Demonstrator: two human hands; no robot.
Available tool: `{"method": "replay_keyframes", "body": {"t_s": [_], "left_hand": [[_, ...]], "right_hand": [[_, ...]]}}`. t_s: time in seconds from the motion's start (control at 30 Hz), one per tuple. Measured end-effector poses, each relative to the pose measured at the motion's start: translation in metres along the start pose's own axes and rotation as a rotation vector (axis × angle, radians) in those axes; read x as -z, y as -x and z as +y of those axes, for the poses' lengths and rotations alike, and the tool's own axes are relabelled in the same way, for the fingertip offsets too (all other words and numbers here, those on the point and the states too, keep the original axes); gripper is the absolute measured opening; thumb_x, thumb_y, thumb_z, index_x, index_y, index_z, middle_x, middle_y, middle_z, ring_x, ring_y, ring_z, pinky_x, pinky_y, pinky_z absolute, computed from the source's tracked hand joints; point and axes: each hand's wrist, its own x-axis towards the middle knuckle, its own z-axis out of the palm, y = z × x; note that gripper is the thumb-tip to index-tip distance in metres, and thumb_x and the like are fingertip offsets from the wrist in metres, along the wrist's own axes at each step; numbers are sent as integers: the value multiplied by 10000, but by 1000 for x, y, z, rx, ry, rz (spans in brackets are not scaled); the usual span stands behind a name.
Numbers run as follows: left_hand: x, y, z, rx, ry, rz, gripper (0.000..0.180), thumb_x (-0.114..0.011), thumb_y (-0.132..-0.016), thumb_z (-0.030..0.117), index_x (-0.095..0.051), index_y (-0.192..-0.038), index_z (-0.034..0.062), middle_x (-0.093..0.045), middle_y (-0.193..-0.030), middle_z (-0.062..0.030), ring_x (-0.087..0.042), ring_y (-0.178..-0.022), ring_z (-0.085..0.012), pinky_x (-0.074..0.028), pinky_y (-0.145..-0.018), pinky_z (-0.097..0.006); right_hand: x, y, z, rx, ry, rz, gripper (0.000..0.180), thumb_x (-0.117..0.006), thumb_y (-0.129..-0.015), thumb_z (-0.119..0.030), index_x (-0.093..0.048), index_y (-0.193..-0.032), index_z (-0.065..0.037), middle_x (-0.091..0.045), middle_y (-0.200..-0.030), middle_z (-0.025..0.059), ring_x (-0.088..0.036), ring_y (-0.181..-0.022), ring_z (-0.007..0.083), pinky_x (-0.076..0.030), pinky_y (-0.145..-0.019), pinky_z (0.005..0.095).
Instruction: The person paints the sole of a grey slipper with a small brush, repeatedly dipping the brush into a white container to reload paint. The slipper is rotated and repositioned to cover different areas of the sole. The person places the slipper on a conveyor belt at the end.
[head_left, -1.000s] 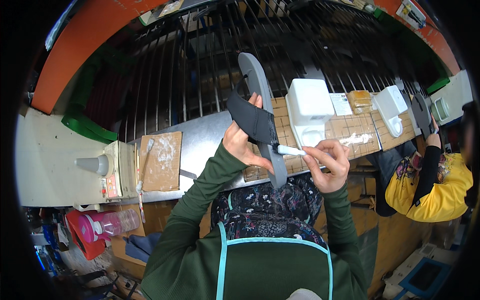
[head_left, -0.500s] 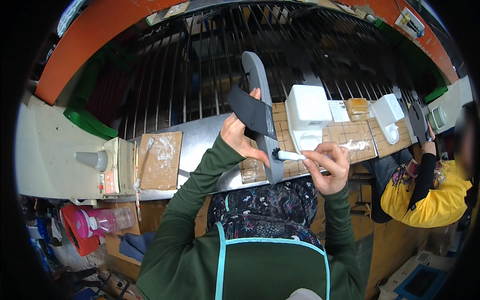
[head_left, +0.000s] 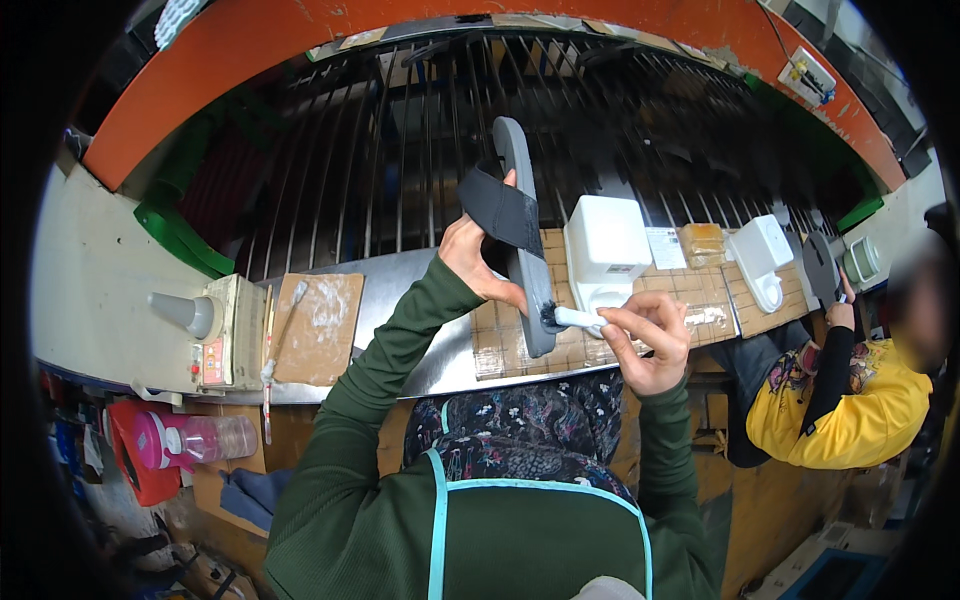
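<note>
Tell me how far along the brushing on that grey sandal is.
Done: nothing can be confirmed; no coated patch is readable on the grey sandal. In hand: the left hand holds the sandal upright by its black strap, while the right hand presses a white-handled brush against its lower end. Left: the upper length shows no brush contact now.

The sandal (head_left: 528, 240) looked like matt grey foam with a black cloth strap (head_left: 500, 208). The brush (head_left: 572, 317) had a smooth white plastic handle. The tabletop (head_left: 400, 300) was dull metal (partly covered by taped cardboard (head_left: 318, 315)), behind it dark metal bars (head_left: 400, 140).
</note>
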Motion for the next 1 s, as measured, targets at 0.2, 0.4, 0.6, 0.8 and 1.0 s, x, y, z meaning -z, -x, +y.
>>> {"method": "replay_keyframes", "body": {"t_s": [0.2,0.4,0.6,0.8,1.0], "left_hand": [[-1,-7,-8,116,72,27,1370,-939,-328,497,-302,-1441,14,-464,-1378,-176,-501,-1233,-285,-372,-1054,-382],[-1,-16,7,172,166,23,915,-834,-618,114,-361,-1388,-25,-361,-1469,-159,-465,-1226,-164,-358,-1055,-331],[-7,-18,15,375,293,96,1018,-845,-646,466,-337,-1404,13,-513,-1253,-119,-505,-1150,-210,-415,-1008,-363],[-9,-17,13,468,495,109,857,-763,-716,537,-428,-1283,-11,-550,-1172,-122,-549,-1100,-188,-485,-941,-333],[-10,-15,7,678,723,8,809,-686,-712,609,-490,-1170,-29,-625,-1029,-120,-654,-904,-176,-575,-782,-301]], "right_hand": [[4,-14,-2,57,3,29,227,-779,-688,-117,-752,-914,-112,-596,-795,7,-493,-671,136,-296,-691,300],[8,-29,-5,86,-12,56,238,-779,-688,-121,-752,-925,-111,-597,-801,8,-490,-678,138,-295,-695,307],[14,-45,-10,169,28,79,254,-779,-682,-107,-752,-935,-114,-597,-813,11,-498,-687,136,-279,-720,325],[19,-60,-17,222,20,62,266,-785,-668,-100,-752,-931,-117,-593,-816,9,-504,-698,133,-279,-717,327],[24,-75,-25,300,73,62,271,-788,-663,-104,-751,-930,-126,-590,-825,8,-497,-695,133,-283,-716,318]]}}
